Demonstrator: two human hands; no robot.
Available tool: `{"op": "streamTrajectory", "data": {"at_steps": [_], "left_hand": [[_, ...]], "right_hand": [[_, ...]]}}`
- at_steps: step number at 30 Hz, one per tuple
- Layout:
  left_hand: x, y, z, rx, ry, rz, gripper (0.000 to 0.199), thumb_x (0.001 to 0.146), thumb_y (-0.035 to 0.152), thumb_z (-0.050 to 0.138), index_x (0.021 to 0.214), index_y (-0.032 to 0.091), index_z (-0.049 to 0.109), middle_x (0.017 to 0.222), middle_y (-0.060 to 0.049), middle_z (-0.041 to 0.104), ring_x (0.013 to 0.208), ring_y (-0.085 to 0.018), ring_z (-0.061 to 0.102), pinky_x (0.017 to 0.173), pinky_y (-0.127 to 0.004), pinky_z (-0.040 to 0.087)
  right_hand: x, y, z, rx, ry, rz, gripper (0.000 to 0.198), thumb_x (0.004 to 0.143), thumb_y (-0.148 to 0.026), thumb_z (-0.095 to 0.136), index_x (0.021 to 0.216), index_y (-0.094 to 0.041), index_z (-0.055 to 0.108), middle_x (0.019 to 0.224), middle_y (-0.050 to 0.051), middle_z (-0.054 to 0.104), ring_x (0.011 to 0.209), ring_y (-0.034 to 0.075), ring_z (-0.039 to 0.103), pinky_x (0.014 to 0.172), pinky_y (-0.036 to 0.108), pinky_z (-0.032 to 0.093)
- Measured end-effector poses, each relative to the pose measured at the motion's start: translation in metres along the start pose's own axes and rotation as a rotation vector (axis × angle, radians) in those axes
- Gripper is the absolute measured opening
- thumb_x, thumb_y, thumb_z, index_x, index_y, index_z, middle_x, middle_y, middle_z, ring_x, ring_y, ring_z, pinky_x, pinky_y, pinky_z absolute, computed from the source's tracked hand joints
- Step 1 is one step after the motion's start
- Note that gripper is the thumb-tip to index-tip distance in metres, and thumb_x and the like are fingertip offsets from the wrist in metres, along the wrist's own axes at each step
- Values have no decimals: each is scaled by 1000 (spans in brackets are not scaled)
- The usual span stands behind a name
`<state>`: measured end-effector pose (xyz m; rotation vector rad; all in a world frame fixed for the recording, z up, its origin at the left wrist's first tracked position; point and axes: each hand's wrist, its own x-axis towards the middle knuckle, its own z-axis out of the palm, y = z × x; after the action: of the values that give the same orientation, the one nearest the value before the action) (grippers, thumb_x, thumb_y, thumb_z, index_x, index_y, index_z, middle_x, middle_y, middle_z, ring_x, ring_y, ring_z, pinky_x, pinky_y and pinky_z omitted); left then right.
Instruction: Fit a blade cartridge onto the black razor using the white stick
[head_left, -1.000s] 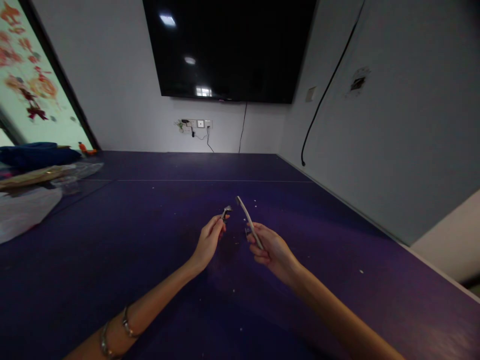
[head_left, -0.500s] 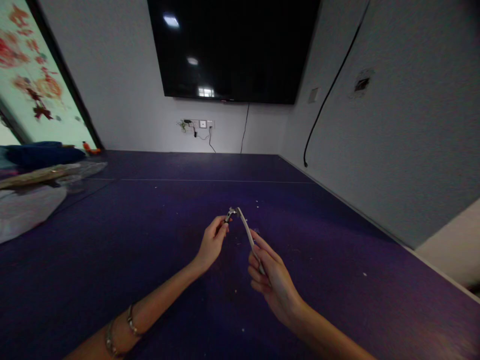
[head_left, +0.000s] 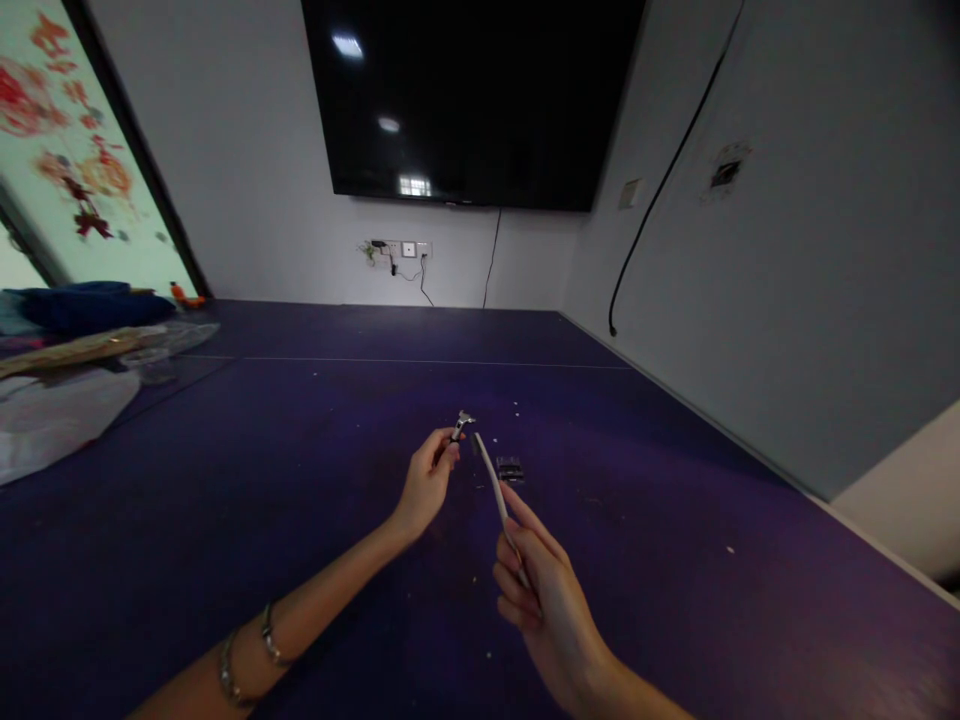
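Note:
My left hand pinches the dark lower end of a small razor with a silver, T-shaped head that points up. In my right hand is a slim brush with a long, curved, pale handle, my fingers wrapped round its lower part. Short dark bristles at the brush's tip face left, a little below and right of the razor head, with a small gap between them. Just right of the brush, a small black-and-clear piece lies on the purple surface; its kind is not clear.
Small white bits are scattered over the surface. At the left lie a clear plastic bag and dark blue cloth. A television hangs above wall sockets. A black cable dangles along the right wall.
The brush tip has moved down and away from the razor head, which it met before. My right hand has lowered slightly, and the black-and-clear piece shows more fully.

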<state>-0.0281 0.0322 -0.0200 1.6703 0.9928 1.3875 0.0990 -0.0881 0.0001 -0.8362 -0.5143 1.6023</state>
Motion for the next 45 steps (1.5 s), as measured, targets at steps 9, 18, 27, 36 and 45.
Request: {"op": "streamTrajectory", "data": {"at_steps": [9, 18, 27, 36, 45], "left_hand": [[-11, 5, 9, -19, -39, -13, 17, 82, 28, 49, 93, 17, 57, 69, 0, 52, 63, -13, 47, 60, -24, 37], [-14, 5, 11, -9, -2, -25, 19, 83, 31, 50, 94, 17, 56, 68, 2, 49, 62, -12, 45, 59, -23, 36], [-13, 5, 9, -2, 20, -25, 19, 83, 29, 51, 97, 17, 56, 70, 2, 50, 63, -12, 45, 59, -22, 36], [-16, 9, 12, -52, -9, -39, 19, 83, 31, 52, 95, 17, 56, 71, 1, 50, 65, -12, 46, 60, -22, 37], [-19, 10, 12, -47, -26, -24, 20, 83, 32, 52, 94, 16, 56, 73, 0, 53, 67, -13, 47, 63, -23, 37]], "right_hand": [[6, 1, 7, 44, 21, -65, 53, 76, -30, 60, 127, -27, 46, 53, -10, 35, 39, 2, 16, 38, 18, 7], [4, 1, 9, 77, 8, -57, 51, 77, -31, 59, 126, -27, 46, 53, -10, 34, 39, 2, 15, 38, 18, 6], [-3, 17, 8, 65, 42, 24, 56, 75, -33, 60, 128, -27, 43, 53, -10, 37, 38, 2, 16, 38, 18, 6], [0, 7, 12, 71, 19, -37, 57, 75, -34, 60, 129, -29, 43, 53, -10, 35, 38, 2, 17, 38, 18, 6], [3, 2, 11, 81, 10, -98, 54, 76, -30, 59, 128, -27, 44, 53, -10, 35, 39, 3, 16, 38, 18, 7]]}}
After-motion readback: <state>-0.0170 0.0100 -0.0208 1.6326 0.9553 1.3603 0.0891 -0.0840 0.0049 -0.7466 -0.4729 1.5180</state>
